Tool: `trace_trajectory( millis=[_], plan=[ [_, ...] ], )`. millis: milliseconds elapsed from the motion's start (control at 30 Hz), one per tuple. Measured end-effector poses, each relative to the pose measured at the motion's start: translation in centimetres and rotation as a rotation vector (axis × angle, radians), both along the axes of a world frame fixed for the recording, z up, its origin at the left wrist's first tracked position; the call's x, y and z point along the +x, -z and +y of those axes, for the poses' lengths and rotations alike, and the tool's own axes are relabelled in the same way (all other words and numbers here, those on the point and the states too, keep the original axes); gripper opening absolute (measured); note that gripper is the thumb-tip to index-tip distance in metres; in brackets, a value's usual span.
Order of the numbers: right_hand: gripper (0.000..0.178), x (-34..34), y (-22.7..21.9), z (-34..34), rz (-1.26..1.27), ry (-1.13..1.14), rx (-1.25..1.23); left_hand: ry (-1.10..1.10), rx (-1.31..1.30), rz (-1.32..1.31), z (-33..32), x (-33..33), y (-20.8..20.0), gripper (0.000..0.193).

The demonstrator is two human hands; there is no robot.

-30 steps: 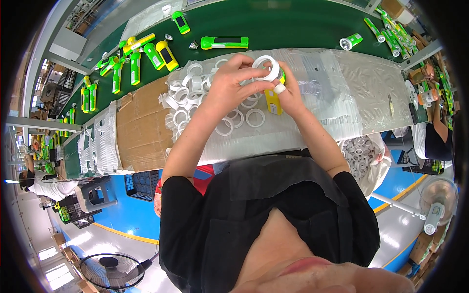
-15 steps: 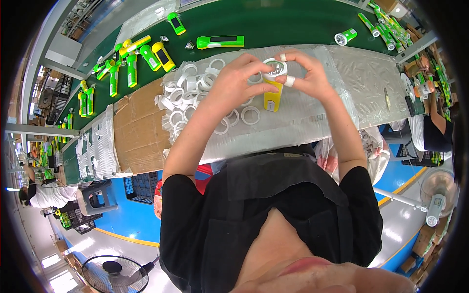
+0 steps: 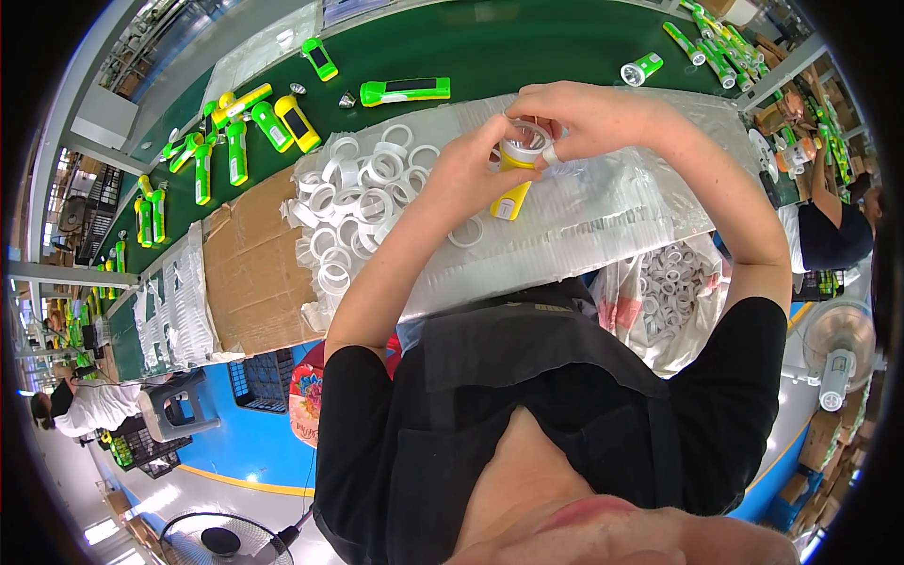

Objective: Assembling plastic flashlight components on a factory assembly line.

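Both hands pinching a clear ring onto the head of a yellow flashlight

Left hand (image 3: 461,179) grips the yellow flashlight (image 3: 513,188) body, right hand (image 3: 589,118) clamps the clear ring (image 3: 524,139) on top with fingertips, all held just above the plastic sheet (image 3: 612,217). Pile of white rings (image 3: 363,207) sits at 9 o'clock, finished flashlights (image 3: 405,91) on the green belt (image 3: 527,38) at 11. Looks like the ring could seat crooked or pop out if the fingers press unevenly.

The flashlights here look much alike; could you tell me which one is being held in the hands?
The yellow flashlight, gripped by the left hand and right hand; the others lie untouched on the green belt.
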State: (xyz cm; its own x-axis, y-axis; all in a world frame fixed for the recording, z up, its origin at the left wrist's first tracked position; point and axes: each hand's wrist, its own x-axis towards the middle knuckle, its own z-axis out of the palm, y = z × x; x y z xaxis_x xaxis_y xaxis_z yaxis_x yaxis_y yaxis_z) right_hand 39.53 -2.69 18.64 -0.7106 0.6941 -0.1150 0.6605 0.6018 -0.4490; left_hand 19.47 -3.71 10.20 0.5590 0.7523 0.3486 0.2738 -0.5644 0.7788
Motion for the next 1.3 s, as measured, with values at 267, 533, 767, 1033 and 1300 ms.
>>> trace_trajectory(
  millis=[267,533,767,1033,1300],
  plan=[
    [0.032,-1.1,-0.2,0.5,-0.088,0.006,0.05,0.022,-0.026,-0.023,0.4,-0.4,-0.2,0.042],
    [0.047,-2.1,1.6,-0.4,-0.132,0.387,0.1,-0.007,0.09,0.028,1.1,0.1,1.1,0.045],
    [0.057,-2.6,0.4,-1.4,-0.154,0.54,0.133,0.077,0.007,-0.019,1.8,-0.1,0.7,0.044],
    [0.034,-4.7,1.0,-2.3,-0.316,0.703,0.192,0.091,0.114,-0.027,2.0,-0.2,1.4,0.043],
    [0.06,-3.1,1.8,-2.4,-0.242,0.624,0.259,0.104,0.064,-0.056,1.9,-0.5,0.8,0.041]
  ],
)
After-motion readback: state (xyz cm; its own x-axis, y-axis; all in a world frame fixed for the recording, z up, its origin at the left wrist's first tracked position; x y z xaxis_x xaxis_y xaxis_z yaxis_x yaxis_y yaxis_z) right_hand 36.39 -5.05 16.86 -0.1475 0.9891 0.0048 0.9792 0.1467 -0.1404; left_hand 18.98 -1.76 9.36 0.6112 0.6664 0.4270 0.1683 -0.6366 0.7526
